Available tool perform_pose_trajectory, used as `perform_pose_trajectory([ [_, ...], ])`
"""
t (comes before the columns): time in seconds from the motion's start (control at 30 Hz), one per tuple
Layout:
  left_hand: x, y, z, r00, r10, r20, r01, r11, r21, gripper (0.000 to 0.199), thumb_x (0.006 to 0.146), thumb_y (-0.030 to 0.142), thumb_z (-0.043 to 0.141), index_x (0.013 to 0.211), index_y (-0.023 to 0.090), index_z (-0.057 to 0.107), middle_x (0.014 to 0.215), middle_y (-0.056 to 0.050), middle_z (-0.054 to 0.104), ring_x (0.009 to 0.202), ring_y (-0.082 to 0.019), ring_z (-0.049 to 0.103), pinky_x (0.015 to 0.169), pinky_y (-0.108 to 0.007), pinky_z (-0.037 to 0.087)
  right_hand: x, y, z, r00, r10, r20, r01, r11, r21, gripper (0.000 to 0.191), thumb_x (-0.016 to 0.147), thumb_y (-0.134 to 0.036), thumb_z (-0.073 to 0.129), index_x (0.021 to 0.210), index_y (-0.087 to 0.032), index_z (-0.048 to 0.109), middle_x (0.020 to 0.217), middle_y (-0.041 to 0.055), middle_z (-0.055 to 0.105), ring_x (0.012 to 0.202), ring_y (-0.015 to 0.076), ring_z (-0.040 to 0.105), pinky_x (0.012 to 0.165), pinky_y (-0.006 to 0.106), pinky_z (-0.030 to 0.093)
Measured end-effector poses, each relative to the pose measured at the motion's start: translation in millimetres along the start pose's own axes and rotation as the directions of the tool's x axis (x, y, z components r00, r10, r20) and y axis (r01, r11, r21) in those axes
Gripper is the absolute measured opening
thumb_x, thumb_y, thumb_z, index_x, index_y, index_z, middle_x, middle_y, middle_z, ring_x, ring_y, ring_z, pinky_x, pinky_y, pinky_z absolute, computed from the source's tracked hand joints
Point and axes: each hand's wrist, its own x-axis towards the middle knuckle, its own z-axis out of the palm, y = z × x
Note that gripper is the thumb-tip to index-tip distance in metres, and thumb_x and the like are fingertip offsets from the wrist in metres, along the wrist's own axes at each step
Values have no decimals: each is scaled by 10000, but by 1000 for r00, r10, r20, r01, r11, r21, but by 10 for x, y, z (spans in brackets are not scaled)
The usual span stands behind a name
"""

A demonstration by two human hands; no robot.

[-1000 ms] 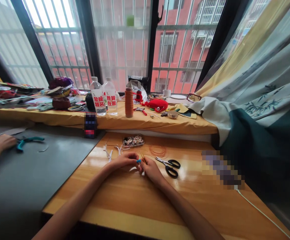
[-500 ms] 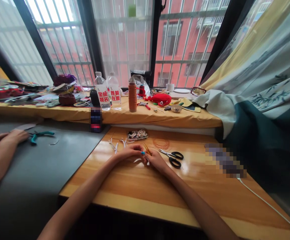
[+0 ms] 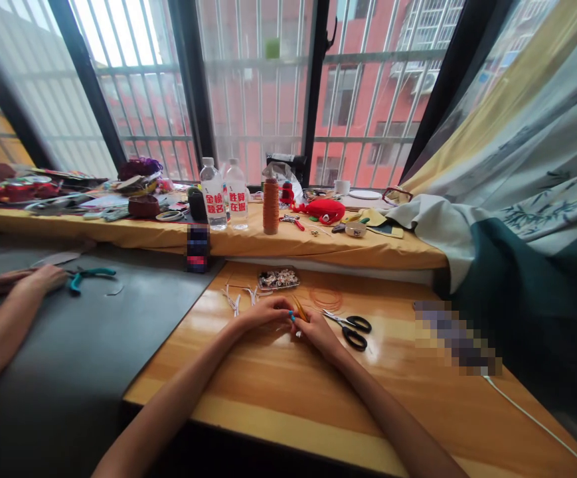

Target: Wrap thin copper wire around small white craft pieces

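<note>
My left hand (image 3: 269, 311) and my right hand (image 3: 317, 332) meet fingertip to fingertip above the wooden desk. Gold tweezers (image 3: 299, 309) stick up from my right hand, which is closed round them with the points away from me. The fingers of my left hand are bent in a pinch; what they hold is too small to make out. A small blue spot and a bit of white (image 3: 298, 334) show where the fingertips meet. Black-handled scissors (image 3: 350, 326) lie open just right of my right hand, by a coil of thin orange cord (image 3: 326, 298).
White branched pieces (image 3: 232, 302) and a clear box of small beads (image 3: 278, 277) lie behind my hands. A co-worker's hands (image 3: 44, 279) and teal-handled pliers (image 3: 86, 279) are on the grey table at left. Bottles (image 3: 213, 196) and a thread spool (image 3: 271, 207) stand on the ledge.
The whole view has shifted, so everything sits slightly lower and further right. My hands stay together with the tweezers in the right; the white strip below the fingers shows less now.
</note>
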Motion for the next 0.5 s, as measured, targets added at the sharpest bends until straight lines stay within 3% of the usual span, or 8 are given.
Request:
perform_pose_trajectory([
  [0.13, 16, 23, 7, 1000, -25, -5, 26, 999, 44, 312, 689, 397, 536, 800, 109, 579, 769, -29, 590, 724, -118, 514, 710, -231, 383, -13, -17, -10, 1000, -4, -16, 3, 1000, -28, 177, 710, -269, 440, 600, -151, 511, 528, -28, 521, 421, 66, 427, 415, 183, 321],
  [0.33, 10, -13, 1, 998, -53, -16, 53, 999, 11, 282, 684, 353, 546, 805, 99, 574, 761, -33, 583, 706, -116, 510, 657, -214, 383, 8, 31, -26, 997, -47, -58, 42, 995, -87, 160, 711, -263, 465, 618, -152, 531, 578, -12, 568, 552, 101, 499, 553, 209, 361],
  [0.5, -20, 16, 4, 996, -86, -15, 86, 996, 5, 230, 690, 293, 537, 815, 101, 561, 732, -18, 560, 656, -96, 489, 599, -197, 375, 21, 66, -25, 997, -28, -73, 20, 994, -108, 158, 706, -290, 478, 633, -156, 520, 541, -20, 560, 499, 96, 480, 511, 202, 344],
])
